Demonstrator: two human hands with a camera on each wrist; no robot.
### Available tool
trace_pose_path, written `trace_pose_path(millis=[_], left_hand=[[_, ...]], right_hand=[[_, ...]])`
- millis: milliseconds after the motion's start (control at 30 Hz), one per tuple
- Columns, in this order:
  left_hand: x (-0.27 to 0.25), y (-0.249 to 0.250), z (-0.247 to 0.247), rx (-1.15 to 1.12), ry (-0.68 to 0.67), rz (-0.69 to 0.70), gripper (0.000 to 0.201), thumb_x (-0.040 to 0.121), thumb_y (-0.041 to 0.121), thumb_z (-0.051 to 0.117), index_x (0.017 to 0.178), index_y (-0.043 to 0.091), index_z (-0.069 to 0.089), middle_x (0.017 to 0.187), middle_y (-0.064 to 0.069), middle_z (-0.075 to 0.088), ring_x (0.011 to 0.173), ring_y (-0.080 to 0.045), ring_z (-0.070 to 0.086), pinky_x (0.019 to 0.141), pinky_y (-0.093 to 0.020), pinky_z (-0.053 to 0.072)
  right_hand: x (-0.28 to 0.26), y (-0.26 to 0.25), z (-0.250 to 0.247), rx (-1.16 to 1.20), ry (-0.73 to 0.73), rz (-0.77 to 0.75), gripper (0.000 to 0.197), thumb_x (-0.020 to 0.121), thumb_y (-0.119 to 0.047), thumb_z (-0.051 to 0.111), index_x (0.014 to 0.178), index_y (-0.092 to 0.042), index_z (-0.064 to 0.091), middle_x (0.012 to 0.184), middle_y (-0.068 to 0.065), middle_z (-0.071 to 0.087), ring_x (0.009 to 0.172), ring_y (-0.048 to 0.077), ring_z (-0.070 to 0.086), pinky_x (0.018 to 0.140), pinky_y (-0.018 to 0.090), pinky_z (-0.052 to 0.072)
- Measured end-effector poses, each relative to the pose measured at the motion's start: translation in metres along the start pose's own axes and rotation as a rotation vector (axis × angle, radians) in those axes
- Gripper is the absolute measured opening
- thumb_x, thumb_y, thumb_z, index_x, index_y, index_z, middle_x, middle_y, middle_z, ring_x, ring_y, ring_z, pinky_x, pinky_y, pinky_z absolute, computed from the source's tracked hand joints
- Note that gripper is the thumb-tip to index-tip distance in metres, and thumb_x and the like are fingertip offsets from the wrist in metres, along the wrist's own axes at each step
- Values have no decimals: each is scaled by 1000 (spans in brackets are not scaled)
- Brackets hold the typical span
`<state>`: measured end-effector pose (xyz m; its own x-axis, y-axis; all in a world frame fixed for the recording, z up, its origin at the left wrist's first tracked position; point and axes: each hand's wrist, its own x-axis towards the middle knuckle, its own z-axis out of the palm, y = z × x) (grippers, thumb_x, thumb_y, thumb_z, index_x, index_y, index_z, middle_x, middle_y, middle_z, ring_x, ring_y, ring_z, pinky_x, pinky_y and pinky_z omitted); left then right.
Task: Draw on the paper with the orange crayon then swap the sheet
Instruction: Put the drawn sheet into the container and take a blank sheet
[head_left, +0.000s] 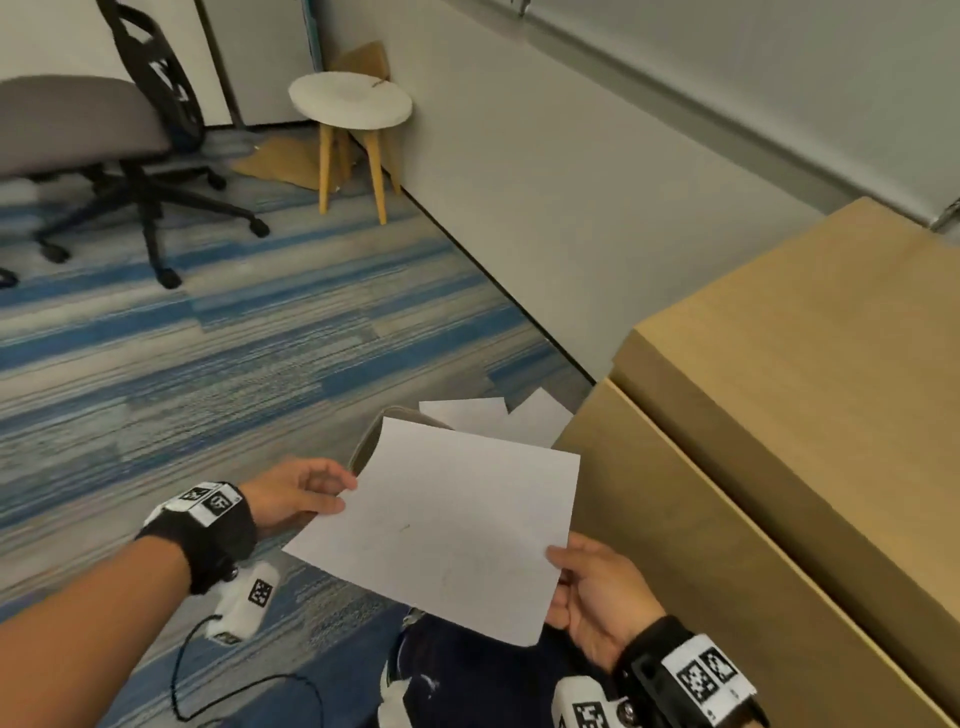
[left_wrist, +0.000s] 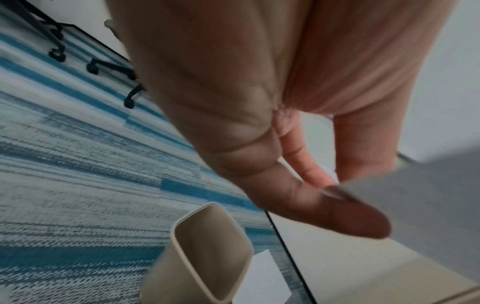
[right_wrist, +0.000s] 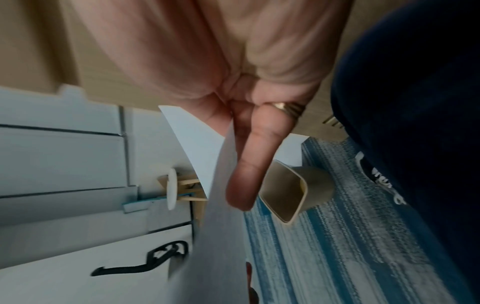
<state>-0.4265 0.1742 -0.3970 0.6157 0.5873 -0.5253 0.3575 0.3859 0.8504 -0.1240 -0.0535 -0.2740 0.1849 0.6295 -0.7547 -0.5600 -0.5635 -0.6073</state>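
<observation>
A white sheet of paper (head_left: 447, 525) with faint marks hangs in the air above the carpet, held by both hands. My left hand (head_left: 311, 491) pinches its left edge between thumb and fingers (left_wrist: 345, 216). My right hand (head_left: 576, 577) grips the sheet's right corner, thumb on top; in the right wrist view a finger (right_wrist: 249, 168) lies along the paper (right_wrist: 221, 236). No orange crayon shows in any view.
A beige bin (head_left: 374, 441) stands on the floor under the sheet, also seen as the bin (left_wrist: 207, 257). More white sheets (head_left: 498, 415) lie on the carpet beside a wooden cabinet (head_left: 779, 389). An office chair (head_left: 104, 140) and a small stool (head_left: 353, 109) stand further back.
</observation>
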Motion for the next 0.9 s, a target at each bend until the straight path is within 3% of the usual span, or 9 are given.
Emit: trace_pose_path(millis=[67, 133, 233, 367, 533, 633, 733, 800, 900], left_hand=[[25, -17, -6, 94, 113, -29, 49, 63, 21, 92, 101, 3, 67, 87, -8, 74, 74, -12, 70, 74, -25, 56], [52, -33, -14, 201, 204, -68, 24, 75, 13, 85, 95, 12, 72, 82, 0, 75, 75, -13, 69, 79, -28, 55], [93, -56, -21, 279, 255, -122, 17, 78, 18, 84, 92, 20, 75, 88, 0, 77, 85, -21, 70, 79, -28, 52], [135, -68, -27, 284, 325, -158, 11, 87, 28, 76, 95, 23, 72, 96, 2, 73, 92, -20, 68, 72, -24, 48], [159, -63, -20, 648, 296, -131, 43, 94, 48, 57, 128, 22, 59, 135, -5, 56, 121, -24, 54, 97, -32, 41], [149, -47, 23, 758, 28, 95, 80, 87, 75, 29, 151, 28, 35, 165, 2, 16, 151, -20, 13, 121, -46, 8], [132, -43, 77, 735, -260, 274, 70, 98, 64, 24, 159, 34, 7, 165, 14, -12, 151, -11, -16, 117, -38, -14], [134, -53, 87, 749, -363, 227, 72, 95, 70, 15, 157, 38, -3, 164, 15, -15, 150, -12, -17, 116, -40, -15], [164, -85, 58, 929, -299, -73, 115, 61, 95, -13, 158, 33, -6, 164, 9, -14, 152, -20, -11, 119, -51, -10]], right_hand=[[28, 8, 4, -14, 26, 26, 29, 106, 0, 40, 121, -1, 65, 107, 23, 75, 87, 36, 74, 63, 42, 64], [54, 14, 10, -14, 63, 56, 31, 105, 1, 39, 122, -2, 66, 110, 23, 74, 90, 38, 72, 65, 42, 64], [94, 20, 18, 19, 116, 82, 33, 105, 3, 38, 123, 0, 65, 112, 24, 73, 81, 34, 72, 55, 37, 61], [149, 22, 26, 54, 206, 89, 33, 103, 5, 38, 123, 0, 65, 109, 23, 74, 85, 35, 72, 60, 39, 63], [210, 27, 40, 99, 280, 109, 34, 104, 5, 38, 127, -2, 62, 114, 24, 72, 95, 38, 71, 65, 42, 64], [238, 34, 52, 117, 323, 121, 35, 103, 6, 38, 128, -2, 61, 109, 22, 73, 92, 37, 71, 64, 41, 63], [254, 40, 65, 81, 353, 138, 34, 103, 6, 41, 131, 1, 60, 117, 27, 69, 81, 31, 69, 54, 31, 60], [263, 43, 69, 5, 368, 140, 30, 102, 7, 44, 127, 5, 60, 119, 28, 68, 81, 29, 65, 59, 33, 58], [277, 43, 72, -26, 401, 132, 32, 99, 10, 42, 123, 6, 62, 122, 34, 64, 77, 30, 64, 56, 34, 57]])
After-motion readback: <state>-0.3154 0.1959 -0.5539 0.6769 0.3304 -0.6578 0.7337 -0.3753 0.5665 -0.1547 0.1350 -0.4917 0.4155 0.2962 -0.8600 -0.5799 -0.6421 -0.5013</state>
